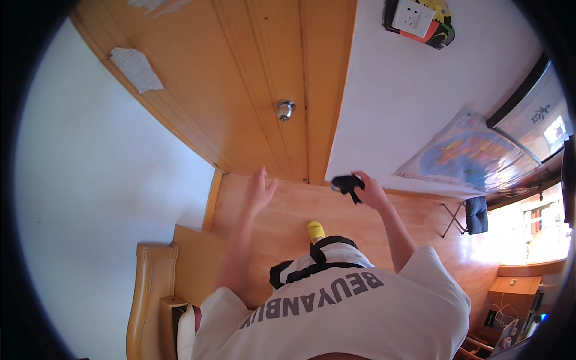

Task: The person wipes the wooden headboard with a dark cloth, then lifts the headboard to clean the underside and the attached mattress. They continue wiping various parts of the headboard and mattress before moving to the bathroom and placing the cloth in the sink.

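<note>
My right hand grips a small black object with a projecting lower part; its exact kind is unclear. It is held above the wood-look floor, near the foot of the door frame. My left hand is raised with fingers apart and nothing in it. Before me stands a wooden door with a shiny metal knob, which neither hand touches. A yellow slipper shows on one foot below my hands.
A wooden bed headboard stands at lower left. To the right are a folding stool with a dark padded seat and a wall map. A wall socket sits at upper right. Torn paper clings to the door.
</note>
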Motion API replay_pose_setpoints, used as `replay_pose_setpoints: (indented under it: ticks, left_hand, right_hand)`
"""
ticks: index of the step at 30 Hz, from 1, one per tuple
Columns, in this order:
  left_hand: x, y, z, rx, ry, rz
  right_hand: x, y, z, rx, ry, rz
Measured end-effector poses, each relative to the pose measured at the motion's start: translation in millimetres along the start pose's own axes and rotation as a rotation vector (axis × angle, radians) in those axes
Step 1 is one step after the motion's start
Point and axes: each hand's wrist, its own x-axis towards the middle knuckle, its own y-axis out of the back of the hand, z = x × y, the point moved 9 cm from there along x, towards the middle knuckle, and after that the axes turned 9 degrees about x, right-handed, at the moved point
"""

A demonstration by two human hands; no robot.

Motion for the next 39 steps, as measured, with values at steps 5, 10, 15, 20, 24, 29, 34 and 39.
replay_pose_setpoints:
  ticks: [5,10,15,20,24,29,34,39]
  left_hand:
    - [142,-56,4,0.064,0.12,0.007]
    - [243,-91,27,0.231,0.175,-0.043]
    - [293,-107,13,0.304,0.146,-0.038]
    - [290,-111,9,0.251,0.378,0.069]
    - [295,-105,-19,0.005,0.462,-0.019]
    - [286,-128,-26,-0.625,0.534,-0.328]
    - [261,-128,-23,-0.627,0.486,-0.318]
    - [208,-108,-17,-0.618,0.408,-0.317]
  right_hand:
    - [-57,45,136,-0.245,-0.198,0.143]
    - [-131,81,210,-0.135,-0.55,0.297]
    - [-196,86,260,-0.092,-0.707,0.541]
    - [-280,71,279,-0.021,-0.853,0.768]
    - [-297,36,277,0.117,-0.983,0.805]
    - [-277,12,269,0.161,-0.951,0.759]
    - [-247,13,277,0.098,-0.855,0.683]
    - [-224,29,280,-0.088,-0.777,0.626]
